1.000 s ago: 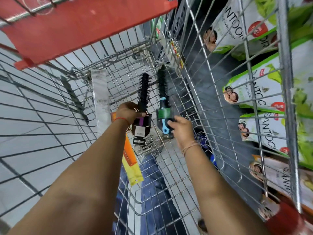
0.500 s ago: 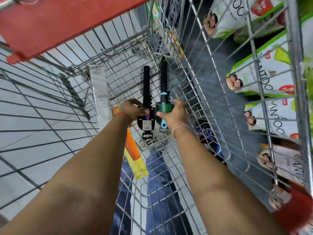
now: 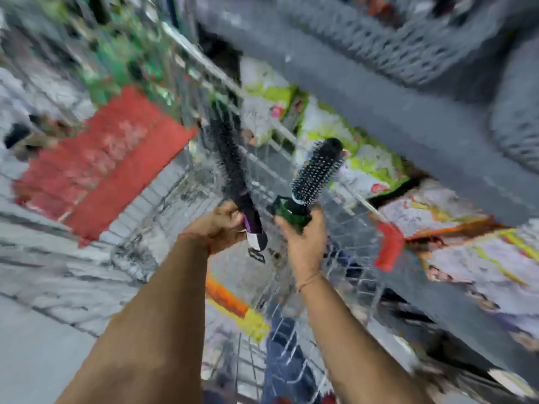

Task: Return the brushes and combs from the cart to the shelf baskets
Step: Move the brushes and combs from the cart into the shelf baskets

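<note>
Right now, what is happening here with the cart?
A person holds one round brush in each hand above the wire cart. The left hand grips the purple-handled brush; the right hand grips the green-handled brush. Both brushes are out of the cart, bristles pointing up toward the grey shelf baskets. The picture is blurred.

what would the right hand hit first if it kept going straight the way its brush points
Probably the grey shelf edge. The right hand aims its black round brush with the green handle up and rightward, over the wire cart's side. The picture is blurred, so depth is uncertain.
</note>
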`<state>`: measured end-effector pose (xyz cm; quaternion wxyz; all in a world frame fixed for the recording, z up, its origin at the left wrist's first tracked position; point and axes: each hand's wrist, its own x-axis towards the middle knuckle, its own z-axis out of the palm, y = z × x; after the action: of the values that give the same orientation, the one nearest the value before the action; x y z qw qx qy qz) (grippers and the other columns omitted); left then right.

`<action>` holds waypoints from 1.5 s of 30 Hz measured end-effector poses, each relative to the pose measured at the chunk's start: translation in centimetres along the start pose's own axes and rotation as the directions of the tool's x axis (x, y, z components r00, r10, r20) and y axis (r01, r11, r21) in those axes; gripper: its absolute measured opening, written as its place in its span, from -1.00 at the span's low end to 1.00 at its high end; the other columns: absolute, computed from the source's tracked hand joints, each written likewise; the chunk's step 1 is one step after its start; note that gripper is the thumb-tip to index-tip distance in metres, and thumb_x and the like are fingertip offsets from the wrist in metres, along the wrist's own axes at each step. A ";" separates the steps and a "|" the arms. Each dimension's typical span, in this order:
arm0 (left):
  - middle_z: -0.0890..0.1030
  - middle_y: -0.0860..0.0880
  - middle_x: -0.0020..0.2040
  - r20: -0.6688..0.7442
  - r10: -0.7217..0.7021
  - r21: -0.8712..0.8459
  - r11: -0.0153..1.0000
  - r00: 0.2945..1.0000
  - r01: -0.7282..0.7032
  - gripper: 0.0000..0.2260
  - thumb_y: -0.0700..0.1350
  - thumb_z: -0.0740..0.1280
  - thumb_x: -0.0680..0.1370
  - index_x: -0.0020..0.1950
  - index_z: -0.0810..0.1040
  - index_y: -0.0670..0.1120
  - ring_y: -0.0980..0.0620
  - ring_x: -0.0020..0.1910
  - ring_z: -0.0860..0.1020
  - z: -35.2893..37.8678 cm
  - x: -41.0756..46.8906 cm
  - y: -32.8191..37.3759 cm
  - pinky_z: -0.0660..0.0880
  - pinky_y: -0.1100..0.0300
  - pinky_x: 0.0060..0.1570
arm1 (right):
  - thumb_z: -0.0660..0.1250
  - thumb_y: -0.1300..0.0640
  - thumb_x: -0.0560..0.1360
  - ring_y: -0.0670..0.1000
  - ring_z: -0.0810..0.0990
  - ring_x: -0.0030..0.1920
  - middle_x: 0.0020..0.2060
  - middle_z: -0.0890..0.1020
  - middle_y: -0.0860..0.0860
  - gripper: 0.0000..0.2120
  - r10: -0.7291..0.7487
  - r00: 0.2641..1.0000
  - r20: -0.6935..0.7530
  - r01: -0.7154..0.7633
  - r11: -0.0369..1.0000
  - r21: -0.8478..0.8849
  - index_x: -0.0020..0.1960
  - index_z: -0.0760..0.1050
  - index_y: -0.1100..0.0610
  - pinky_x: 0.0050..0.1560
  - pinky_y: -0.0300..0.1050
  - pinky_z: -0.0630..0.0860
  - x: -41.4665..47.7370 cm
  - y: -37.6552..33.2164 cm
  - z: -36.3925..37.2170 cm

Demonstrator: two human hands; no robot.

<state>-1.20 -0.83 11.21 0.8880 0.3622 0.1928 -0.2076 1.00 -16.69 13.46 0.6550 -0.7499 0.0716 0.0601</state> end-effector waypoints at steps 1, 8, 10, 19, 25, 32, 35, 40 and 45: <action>0.65 0.00 -0.46 0.037 0.020 0.063 0.998 0.999 -0.022 -0.73 -0.28 0.59 0.02 -0.34 0.71 -0.07 0.12 -0.43 0.64 2.4 -0.3 2.0 0.60 0.29 -0.38 | 0.44 0.39 0.30 -0.18 0.58 -0.13 -0.11 0.59 0.00 -0.58 -0.042 0.998 -0.046 0.044 0.998 0.035 0.10 0.42 0.20 0.01 -0.25 0.49 -0.2 -2.4 -1.1; 0.68 0.06 -0.48 0.314 0.144 0.431 0.859 0.939 -0.276 -0.65 -0.49 0.16 0.46 -0.26 0.63 -0.13 0.20 -0.48 0.64 23.3 0.7 12.6 0.57 0.38 -0.45 | 0.30 0.31 0.47 -0.31 0.51 -0.22 -0.23 0.56 0.01 -0.83 -0.289 0.824 -0.488 0.408 0.899 0.158 0.04 0.48 0.36 -0.12 -0.42 0.48 1.2 -18.3 -13.1; 0.66 0.09 -0.51 0.320 0.172 0.491 0.811 0.931 -0.319 -0.63 -0.45 0.10 0.52 -0.21 0.58 -0.08 0.24 -0.53 0.61 28.6 1.6 13.4 0.53 0.42 -0.50 | 0.25 0.30 0.50 -0.23 0.48 -0.25 -0.25 0.54 0.04 -0.76 -0.277 0.768 -0.578 0.456 0.870 0.189 0.10 0.44 0.44 -0.18 -0.35 0.46 1.6 -21.0 -16.6; 0.64 0.12 -0.56 0.343 0.166 0.572 0.744 0.925 -0.345 -0.77 -0.39 0.24 0.51 -0.22 0.52 -0.09 0.25 -0.54 0.59 42.8 5.5 11.1 0.55 0.35 -0.38 | 0.16 0.22 0.56 0.11 0.46 -0.21 -0.12 0.55 0.24 -0.71 -0.212 0.779 -0.590 0.376 0.911 0.168 0.04 0.45 0.48 -0.13 -0.05 0.41 4.5 -25.4 -31.3; 0.54 0.05 -0.62 0.287 0.198 0.547 0.770 0.937 -0.330 -0.73 -0.32 0.20 0.53 -0.31 0.34 -0.04 0.07 -0.64 0.53 47.0 7.6 8.8 0.48 0.30 -0.62 | 0.17 0.21 0.56 -0.02 0.44 -0.29 -0.27 0.52 0.09 -0.75 -0.130 0.811 -0.570 0.329 0.907 0.262 0.04 0.47 0.39 -0.25 -0.22 0.40 7.1 -24.5 -35.1; 0.44 -0.10 -0.42 0.264 0.211 0.497 0.806 0.941 -0.320 -0.76 -0.33 0.15 0.49 -0.29 0.35 -0.04 0.06 -0.62 0.51 48.4 9.0 8.2 0.49 0.31 -0.56 | 0.20 0.17 0.55 0.07 0.48 -0.07 -0.10 0.54 0.18 -0.69 -0.034 0.855 -0.517 0.229 0.921 0.317 0.09 0.44 0.43 -0.04 -0.09 0.42 9.2 -24.2 -36.0; 0.44 -0.06 -0.31 0.249 0.277 0.589 0.717 0.928 -0.372 -0.77 -0.35 0.21 0.48 -0.27 0.41 -0.04 0.01 -0.34 0.49 48.8 10.3 8.3 0.46 0.19 -0.28 | 0.27 0.15 0.52 0.08 0.54 0.00 0.06 0.55 0.18 -0.65 0.055 0.886 -0.461 0.097 0.950 0.298 0.21 0.42 0.35 0.01 -0.07 0.46 10.0 -24.2 -36.1; 0.51 -0.18 0.07 0.271 0.196 0.909 0.269 0.942 -0.318 -0.77 -0.40 0.32 0.45 0.06 0.56 -0.20 -0.07 0.11 0.48 47.4 12.5 6.2 0.37 0.19 0.25 | 0.34 0.22 0.47 0.17 0.53 0.07 0.14 0.56 0.25 -0.68 0.161 0.915 -0.370 -0.127 0.985 0.114 0.12 0.44 0.41 0.09 0.07 0.51 11.4 -23.6 -35.7; 0.55 -0.23 0.23 0.154 0.282 0.988 -0.054 0.947 -0.144 -0.61 -0.31 0.43 0.39 0.21 0.51 -0.17 -0.18 0.12 0.56 45.5 13.6 4.8 0.49 0.10 0.13 | 0.36 0.31 0.41 0.22 0.57 0.06 0.15 0.55 0.28 -0.74 0.170 0.904 -0.392 -0.250 0.954 -0.163 0.06 0.45 0.37 0.14 0.14 0.54 12.3 -23.2 -34.8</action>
<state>21.37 -33.75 37.36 0.3750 0.9183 -0.0281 -0.1237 17.24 -48.47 38.48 0.5363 -0.8001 0.2688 -0.0058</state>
